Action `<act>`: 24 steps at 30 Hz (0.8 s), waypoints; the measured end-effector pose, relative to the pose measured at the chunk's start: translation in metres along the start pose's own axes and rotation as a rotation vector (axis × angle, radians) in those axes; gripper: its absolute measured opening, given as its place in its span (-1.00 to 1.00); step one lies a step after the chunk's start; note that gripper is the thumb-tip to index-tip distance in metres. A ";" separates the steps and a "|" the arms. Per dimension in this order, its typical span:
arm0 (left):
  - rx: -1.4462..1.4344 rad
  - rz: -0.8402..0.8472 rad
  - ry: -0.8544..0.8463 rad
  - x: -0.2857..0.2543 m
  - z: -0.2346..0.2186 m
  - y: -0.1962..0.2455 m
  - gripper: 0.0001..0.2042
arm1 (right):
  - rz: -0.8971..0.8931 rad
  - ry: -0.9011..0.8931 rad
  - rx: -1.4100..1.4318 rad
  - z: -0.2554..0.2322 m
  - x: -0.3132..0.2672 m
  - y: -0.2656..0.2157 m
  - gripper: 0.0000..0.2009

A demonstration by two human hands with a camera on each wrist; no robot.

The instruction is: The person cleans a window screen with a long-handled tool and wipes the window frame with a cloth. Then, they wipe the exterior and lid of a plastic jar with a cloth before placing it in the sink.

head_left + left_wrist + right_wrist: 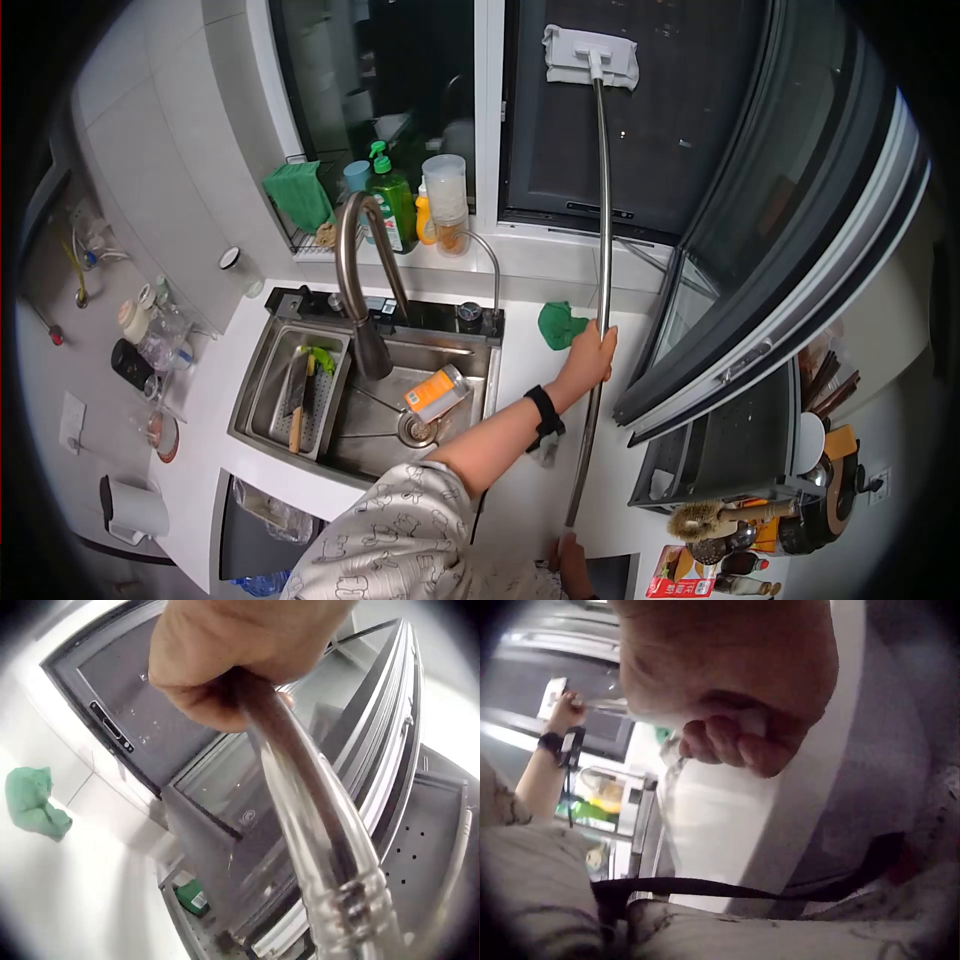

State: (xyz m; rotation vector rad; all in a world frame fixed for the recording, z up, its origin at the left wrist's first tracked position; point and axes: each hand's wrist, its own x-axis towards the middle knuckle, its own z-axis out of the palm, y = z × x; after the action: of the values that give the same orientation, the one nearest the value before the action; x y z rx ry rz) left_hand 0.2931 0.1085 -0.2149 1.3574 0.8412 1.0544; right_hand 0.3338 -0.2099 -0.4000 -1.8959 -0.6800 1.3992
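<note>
A flat mop with a white cloth pad (590, 72) reaches up from the counter side, its pad against the dark window screen (560, 150). My left hand (594, 352) grips the metal pole (604, 200) around its middle. Up close in the left wrist view, the fingers of that hand (240, 645) curl round the shiny pole (300, 802). Lower down, my right hand (572, 565) holds the pole's bottom end; its fingers are folded tight in the right wrist view. A crumpled green cloth (562, 326) lies on the counter, close to my left hand.
An opened window sash (760, 350) juts in on the right, beside the pole. The sink (350, 455) holds an orange-labelled container (436, 392) and a knife (296, 400) in a strainer tray. A tall faucet (350, 250) and several bottles stand behind. A rack (720, 455) sits right.
</note>
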 end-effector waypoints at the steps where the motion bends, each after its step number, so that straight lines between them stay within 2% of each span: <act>1: -0.023 0.000 0.020 -0.001 0.000 -0.001 -0.75 | 0.023 -0.034 0.002 -0.002 -0.005 -0.008 -0.42; 4: -0.056 -0.041 0.016 -0.010 -0.002 -0.007 -0.75 | 0.087 -0.125 -0.007 -0.012 -0.013 -0.009 -0.46; 7: -0.052 -0.091 0.001 -0.031 0.004 -0.033 -0.76 | -0.056 -0.086 -0.130 -0.011 -0.015 0.009 -0.55; 9: 0.004 -0.243 0.000 -0.050 0.007 -0.055 -0.77 | -0.155 -0.046 -0.198 -0.011 -0.017 0.030 -0.60; 10: 0.012 -0.244 -0.006 -0.058 0.007 -0.066 -0.77 | -0.201 -0.027 -0.234 -0.011 -0.020 0.046 -0.62; 12: -0.003 -0.351 -0.020 -0.071 0.004 -0.083 -0.75 | -0.290 0.007 -0.312 -0.013 -0.028 0.085 -0.66; 17: -0.064 -0.449 -0.063 -0.081 0.011 -0.104 -0.73 | -0.497 0.112 -0.524 -0.021 -0.068 0.203 -0.70; 18: -0.041 -0.465 -0.076 -0.082 0.016 -0.106 -0.73 | -0.537 0.135 -0.567 -0.016 -0.078 0.212 -0.69; 24: -0.013 -0.423 -0.075 -0.079 0.045 -0.107 -0.73 | -0.483 0.256 -0.483 -0.021 -0.103 0.166 -0.71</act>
State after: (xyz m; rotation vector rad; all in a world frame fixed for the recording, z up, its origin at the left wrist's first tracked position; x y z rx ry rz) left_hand 0.3199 0.0276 -0.3259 1.1341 1.0090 0.6743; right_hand 0.3274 -0.3961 -0.4620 -2.0283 -1.3258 0.7130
